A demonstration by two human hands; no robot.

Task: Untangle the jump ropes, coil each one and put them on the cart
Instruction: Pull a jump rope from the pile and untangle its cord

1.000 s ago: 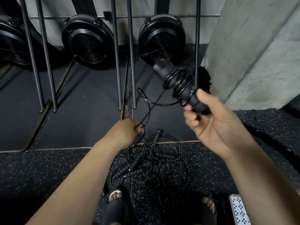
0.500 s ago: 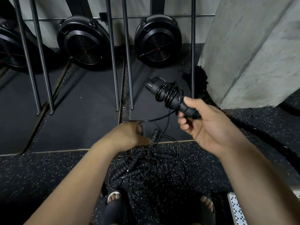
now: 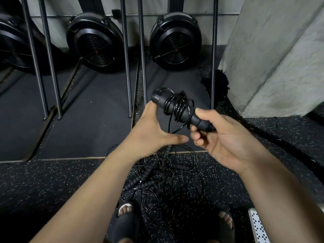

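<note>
So the handle (image 3: 177, 106) is up in the air, out in front of the person, tilted with its capped end pointing up and left. Black cord (image 3: 175, 100) is wound round its middle in a bunch of loose, messy loops, and one strand drops from the wraps down behind the left hand (image 3: 154, 130).

The right hand (image 3: 226, 137) has the lower end: thumb pressed on top, the other fingers curled underneath, so it's clamped right on the handle. The left hand is wide open, with the thumb stuck out to the right towards the right hand's knuckles and the fingers straight, reaching up to the capped end. One fingertip is right at the cap; touching or just shy of it, honestly can't tell.

Below the hands, the rest of the ropes sit in a tangled pile (image 3: 166, 176) on the speckled floor (image 3: 52, 181), ribbed grips sticking out of thin loops, right at the edge of a dark mat (image 3: 91, 130). The person's toes in black sandals (image 3: 125, 218) are just behind the pile.

Further back, two round black fans (image 3: 95, 42) stand against the wall, with thin metal poles (image 3: 142, 50) standing on the mat in front of them. There's a concrete pillar (image 3: 280, 58) on the right, a thick rope (image 3: 273, 142) running along the floor beside it, and a white dotted panel (image 3: 258, 227) in the bottom right corner.
</note>
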